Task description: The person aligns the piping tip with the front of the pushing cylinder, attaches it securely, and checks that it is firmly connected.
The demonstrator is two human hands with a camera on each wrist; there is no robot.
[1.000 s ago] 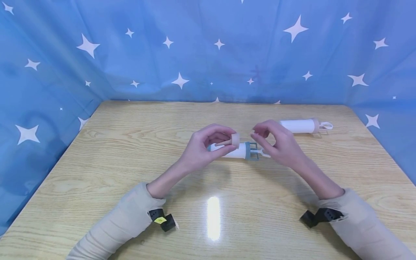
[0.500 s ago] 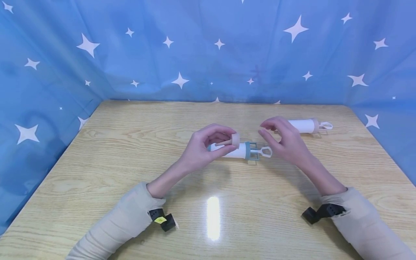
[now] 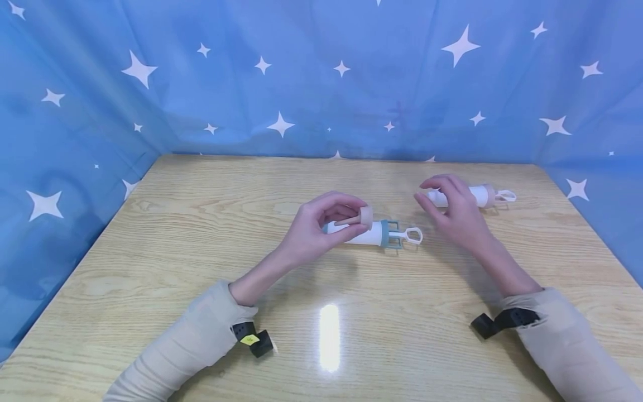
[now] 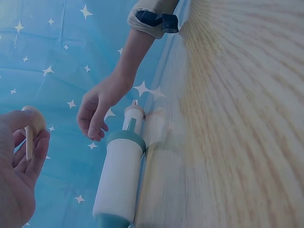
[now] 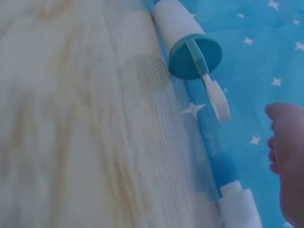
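My left hand (image 3: 313,226) pinches a small beige round cap (image 3: 366,218) with a thin prong, held above the table. Behind that hand, on its side, lies a white tube (image 3: 369,234) with teal ends and a white loop handle (image 3: 413,235) pointing right; the hand hides part of it. My right hand (image 3: 454,212) hovers with bent, parted fingers and nothing visible between them. It overlaps a second white tube (image 3: 479,196) with a pale pink end and white loop. In the left wrist view, the cap (image 4: 37,121) sits between thumb and fingers, apart from the teal-ended tube (image 4: 118,178).
A wooden table (image 3: 241,346) lies under everything. Blue star-patterned cloth (image 3: 311,78) rises along its back and sides. Each sleeve carries a black wrist device, the left one (image 3: 253,339) with a yellow mark.
My right hand has moved away from my left hand, to the right, with its fingers wider apart. The teal-ended tube's loop handle has come into full view. My left hand keeps its hold.
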